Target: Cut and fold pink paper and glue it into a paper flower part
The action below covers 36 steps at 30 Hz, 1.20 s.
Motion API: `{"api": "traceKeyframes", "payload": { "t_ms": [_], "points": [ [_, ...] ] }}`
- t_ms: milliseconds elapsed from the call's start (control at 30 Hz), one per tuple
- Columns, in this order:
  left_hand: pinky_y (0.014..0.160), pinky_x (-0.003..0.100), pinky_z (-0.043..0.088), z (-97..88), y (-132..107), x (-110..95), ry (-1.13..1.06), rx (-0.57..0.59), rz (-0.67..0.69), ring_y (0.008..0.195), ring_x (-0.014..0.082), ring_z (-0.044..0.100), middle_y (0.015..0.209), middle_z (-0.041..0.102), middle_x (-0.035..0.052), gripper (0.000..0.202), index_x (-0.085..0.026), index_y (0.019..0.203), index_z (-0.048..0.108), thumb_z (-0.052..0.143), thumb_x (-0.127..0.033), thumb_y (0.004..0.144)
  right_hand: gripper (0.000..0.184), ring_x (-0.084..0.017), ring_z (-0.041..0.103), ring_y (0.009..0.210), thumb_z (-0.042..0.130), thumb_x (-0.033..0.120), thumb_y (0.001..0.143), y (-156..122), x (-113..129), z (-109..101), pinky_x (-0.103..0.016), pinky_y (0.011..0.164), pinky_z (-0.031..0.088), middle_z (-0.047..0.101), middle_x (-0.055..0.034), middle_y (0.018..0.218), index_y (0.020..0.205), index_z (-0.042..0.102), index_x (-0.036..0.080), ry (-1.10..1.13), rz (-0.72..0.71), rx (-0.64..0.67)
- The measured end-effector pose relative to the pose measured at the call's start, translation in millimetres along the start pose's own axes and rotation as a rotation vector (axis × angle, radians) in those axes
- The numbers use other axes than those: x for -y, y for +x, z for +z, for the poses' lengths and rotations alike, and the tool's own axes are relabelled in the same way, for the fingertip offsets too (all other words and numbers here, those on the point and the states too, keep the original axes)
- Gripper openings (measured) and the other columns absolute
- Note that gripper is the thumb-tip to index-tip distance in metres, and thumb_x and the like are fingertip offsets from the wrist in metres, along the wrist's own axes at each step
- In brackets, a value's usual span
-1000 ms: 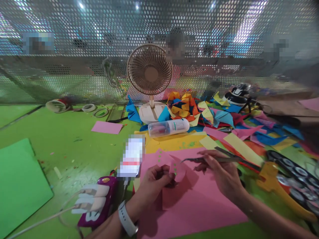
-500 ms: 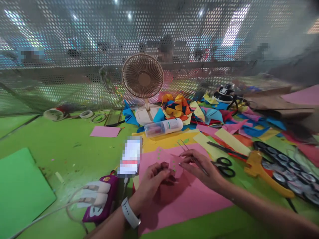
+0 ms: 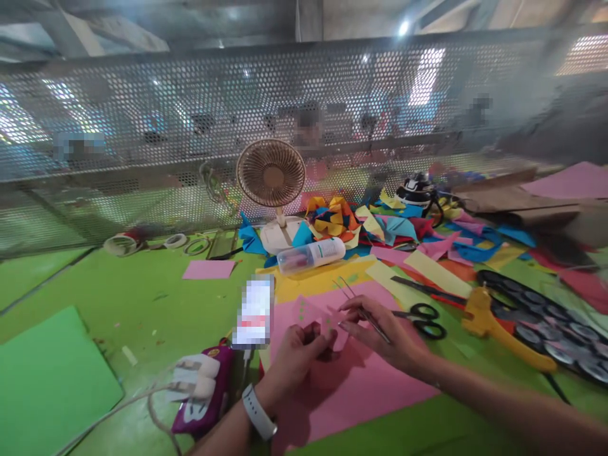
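Note:
Between my hands is a small folded pink paper piece (image 3: 339, 337) with little green marks on it. My left hand (image 3: 304, 348), a white band at its wrist, pinches the left side of this piece. In my right hand (image 3: 373, 326) a pair of thin metal tweezers (image 3: 375, 325) lies, tips pointing up and away to the left. My right fingertips also touch the piece's right edge. Beneath both hands spreads a large pink sheet (image 3: 365, 389). Just beyond my left fingers stands another pink bit (image 3: 302, 311) with a column of green marks.
A lit phone (image 3: 254, 310) on a cable and a purple power bank (image 3: 204, 392) lie left. Black scissors (image 3: 425, 320), a yellow-handled tool (image 3: 503, 335) and a black tray (image 3: 536, 316) lie right. A fan (image 3: 272, 177), clear bottle (image 3: 311, 254) and paper scraps (image 3: 332, 218) stand behind.
The camera view has tilted up, so the scene sits slightly lower in the picture. My hands keep hold of the pink piece and tweezers, with only slight finger movement.

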<state>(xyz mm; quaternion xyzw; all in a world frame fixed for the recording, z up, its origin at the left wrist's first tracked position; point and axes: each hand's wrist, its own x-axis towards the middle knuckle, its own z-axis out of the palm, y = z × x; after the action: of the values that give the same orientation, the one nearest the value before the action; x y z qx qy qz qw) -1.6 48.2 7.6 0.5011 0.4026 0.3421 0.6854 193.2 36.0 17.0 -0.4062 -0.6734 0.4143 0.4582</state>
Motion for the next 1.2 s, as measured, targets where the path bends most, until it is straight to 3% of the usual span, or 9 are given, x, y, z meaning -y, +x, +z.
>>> {"api": "traceKeyframes", "payload": {
  "t_ms": [167,333,567,700,833,1000,1100,1200],
  "points": [
    [0.062,0.027,0.049,3.6,-3.5,-9.5,-0.048,-0.003,-0.01,0.069,0.0188,0.064,0.075,0.069,0.0071,0.03,-0.011,0.082,0.067,0.071,-0.039,0.074,0.024,-0.014,0.057,0.081,0.06,0.027,0.086,1.3,-4.1,-1.6,-0.026,0.072,0.045,0.057,-0.0011,0.088,0.108,0.052,0.021,0.054,0.001,0.011],
    [0.062,0.024,0.044,5.8,-7.5,-14.1,0.024,-0.125,0.074,0.065,0.0157,0.059,0.068,0.066,0.0029,0.024,-0.014,0.071,0.067,0.07,-0.037,0.074,0.023,-0.014,0.056,0.082,0.058,0.027,0.087,-2.5,5.1,0.6,-0.026,0.072,0.043,0.058,-0.0019,0.089,0.107,0.053,0.02,0.014,0.003,0.076],
    [0.072,0.029,0.046,5.6,-9.3,-12.9,-0.005,-0.127,0.109,0.08,0.0206,0.06,0.088,0.069,0.0075,0.025,-0.015,0.089,0.068,0.071,-0.035,0.073,0.026,-0.015,0.056,0.087,0.054,0.024,0.089,-3.0,8.2,-0.7,-0.028,0.076,0.044,0.058,-0.0031,0.092,0.114,0.049,0.02,0.041,-0.036,0.102],
    [0.069,0.027,0.045,11.0,-12.6,-23.3,-0.009,-0.13,0.138,0.071,0.0171,0.057,0.075,0.065,0.0036,0.019,-0.015,0.073,0.064,0.067,-0.033,0.076,0.026,-0.014,0.056,0.086,0.055,0.024,0.089,-3.5,7.7,-1.2,-0.028,0.076,0.044,0.058,-0.0029,0.092,0.113,0.049,0.02,0.048,-0.05,0.113],
    [0.064,0.024,0.043,10.9,-13.9,-25.8,0.042,-0.184,0.16,0.063,0.014,0.053,0.063,0.059,-0.0001,0.026,-0.016,0.059,0.058,0.067,-0.033,0.076,0.028,-0.015,0.057,0.089,0.056,0.026,0.088,-4.5,11.0,-1.3,-0.029,0.078,0.043,0.06,-0.0032,0.095,0.115,0.049,0.022,0.061,-0.007,0.132],
    [0.072,0.029,0.046,4.6,-11.1,-16.2,0.04,-0.195,0.126,0.076,0.02,0.061,0.08,0.068,0.006,0.019,-0.015,0.078,0.068,0.068,-0.034,0.076,0.03,-0.015,0.057,0.088,0.058,0.028,0.087,-3.9,9.5,0.0,-0.028,0.076,0.044,0.06,-0.0024,0.093,0.115,0.049,0.022,0.069,0.015,0.132],
    [0.08,0.032,0.048,4.1,-7.8,-13.9,-0.034,-0.198,0.122,0.09,0.0243,0.062,0.093,0.07,0.0086,0.027,-0.016,0.091,0.069,0.07,-0.037,0.073,0.026,-0.014,0.057,0.086,0.056,0.025,0.088,-1.4,5.4,0.0,-0.028,0.076,0.045,0.06,-0.0026,0.092,0.113,0.05,0.021,0.055,-0.013,0.101],
    [0.079,0.033,0.05,3.1,-3.6,-17.1,-0.133,-0.253,0.084,0.09,0.0256,0.065,0.096,0.069,0.0081,0.036,-0.018,0.091,0.067,0.075,-0.042,0.066,0.027,-0.014,0.058,0.084,0.056,0.023,0.087,5.8,2.1,-6.2,-0.027,0.075,0.046,0.059,-0.0024,0.089,0.113,0.05,0.021,0.01,-0.047,0.032]
  ]
}}
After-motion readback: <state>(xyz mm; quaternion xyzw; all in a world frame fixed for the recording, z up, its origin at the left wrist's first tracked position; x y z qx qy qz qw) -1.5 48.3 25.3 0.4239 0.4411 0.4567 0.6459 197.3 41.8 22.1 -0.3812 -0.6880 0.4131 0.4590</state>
